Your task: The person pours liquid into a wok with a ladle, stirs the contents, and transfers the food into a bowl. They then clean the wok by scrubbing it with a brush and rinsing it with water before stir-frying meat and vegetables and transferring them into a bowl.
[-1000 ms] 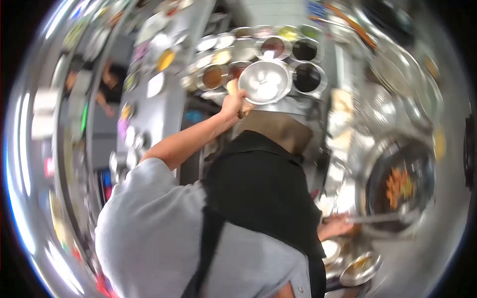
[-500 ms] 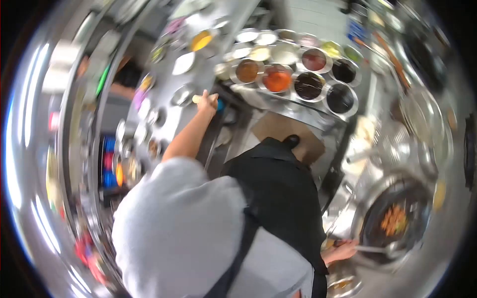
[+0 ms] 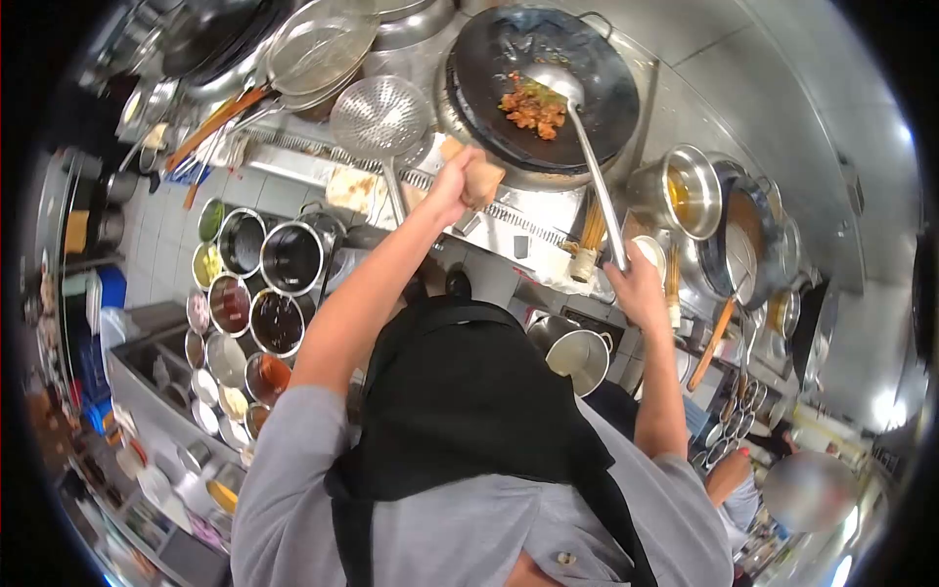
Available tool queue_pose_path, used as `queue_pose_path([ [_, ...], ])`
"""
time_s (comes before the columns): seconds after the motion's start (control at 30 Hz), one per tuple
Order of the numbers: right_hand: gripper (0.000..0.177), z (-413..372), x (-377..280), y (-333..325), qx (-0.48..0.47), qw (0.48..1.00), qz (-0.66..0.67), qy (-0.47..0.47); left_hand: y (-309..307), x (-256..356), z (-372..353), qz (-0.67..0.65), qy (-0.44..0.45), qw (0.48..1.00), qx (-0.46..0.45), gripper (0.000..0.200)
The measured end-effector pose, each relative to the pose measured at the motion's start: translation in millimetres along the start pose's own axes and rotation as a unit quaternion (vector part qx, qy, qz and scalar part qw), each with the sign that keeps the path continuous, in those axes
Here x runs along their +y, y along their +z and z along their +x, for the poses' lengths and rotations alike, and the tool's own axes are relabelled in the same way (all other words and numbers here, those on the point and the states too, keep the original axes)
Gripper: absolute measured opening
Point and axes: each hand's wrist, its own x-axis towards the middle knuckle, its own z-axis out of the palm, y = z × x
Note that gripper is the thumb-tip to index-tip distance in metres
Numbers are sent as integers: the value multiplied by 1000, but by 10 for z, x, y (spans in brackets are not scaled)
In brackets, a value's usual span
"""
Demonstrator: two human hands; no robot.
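A black wok (image 3: 606,83) sits on the stove at the top, with chopped orange-brown food (image 3: 533,110) inside. My right hand (image 3: 638,286) is wrapped round the handle end of a long metal ladle (image 3: 593,157). The ladle's bowl rests in the wok beside the food. In front of the wok's near left side, my left hand (image 3: 453,186) grips a folded tan cloth (image 3: 482,182), apart from the wok's rim. A perforated skimmer (image 3: 380,115) lies just left of that hand, its handle pointing toward me.
Wire strainers (image 3: 323,49) lie at the upper left. Right of the wok stand a bamboo brush (image 3: 591,235) and a pot of yellow liquid (image 3: 693,191). Several sauce containers (image 3: 291,257) fill the stand at left. A pot (image 3: 577,360) is below; another person (image 3: 736,494) works at lower right.
My view has swung round from the counter to face the stove. My left hand has come from the counter to the wok's front and now holds the cloth. My right hand still holds the ladle.
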Motion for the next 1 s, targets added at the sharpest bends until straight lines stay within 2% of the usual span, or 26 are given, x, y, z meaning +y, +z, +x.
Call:
queue_pose_path([
  [0.03,26,-173,-189,-194,-47,997,4,53,117,-17,228,9,14,1000,-14,34],
  [0.07,26,-292,-325,-339,-37,997,6,63,257,-20,385,52,10,999,9,36],
  [0.1,28,-394,-443,-455,-98,988,27,112,385,-35,541,97,7,995,30,39],
  [0.13,29,-462,-505,-499,-160,973,49,158,506,-69,669,78,-47,993,72,32],
  [0.17,29,-455,-473,-376,-152,973,56,163,514,-107,824,87,-50,993,65,32],
  [0.23,38,-278,-240,80,-83,994,-67,6,491,-226,1060,118,-59,980,150,28],
  [0.27,45,-158,-92,194,-87,994,-61,-21,484,-300,1059,77,-76,982,156,26],
  [0.37,42,-419,-336,-188,-61,997,-39,-35,798,-74,123,60,-96,985,128,26],
  [0.4,46,-503,-442,-310,-86,994,-62,1,903,19,-120,85,-100,978,160,20],
  [0.43,46,-454,-391,-245,-84,995,-58,4,851,7,-173,91,-102,978,159,20],
  [0.5,49,-191,-204,74,-49,991,-119,16,553,-43,-165,184,-75,979,55,17],
  [0.53,49,-22,-199,208,-33,989,-139,39,170,-228,63,189,-46,981,-7,19],
  [0.57,49,71,-144,330,-27,990,-136,36,44,-396,42,135,5,990,39,20],
  [0.63,47,153,-73,527,91,993,-73,22,-486,-673,159,162,12,986,45,20],
  [0.67,48,82,-97,526,106,992,-60,20,-509,-607,40,163,14,985,45,20],
  [0.7,48,-30,-87,463,105,992,-60,20,-467,-499,-141,93,-120,985,81,18],
  [0.73,47,-175,-40,326,91,996,-8,1,-387,-408,-324,20,-252,960,117,17],
  [0.77,47,-312,-17,151,79,996,43,-19,-274,-339,-460,18,-252,960,118,17],
  [0.87,43,-729,-213,-518,-51,992,94,73,300,-34,-763,120,-155,975,101,21],
  [0.9,43,-780,-235,-606,-84,987,100,89,430,22,-679,113,-135,981,83,19],
  [0.93,41,-750,-281,-625,-104,987,79,98,448,93,-394,128,-159,978,43,18],
  [0.97,41,-635,-226,-515,-99,987,82,98,424,132,-109,144,-181,973,1,19],
  [1.0,39,-452,-79,-277,-45,999,11,21,411,135,21,150,-180,972,-1,19],
])
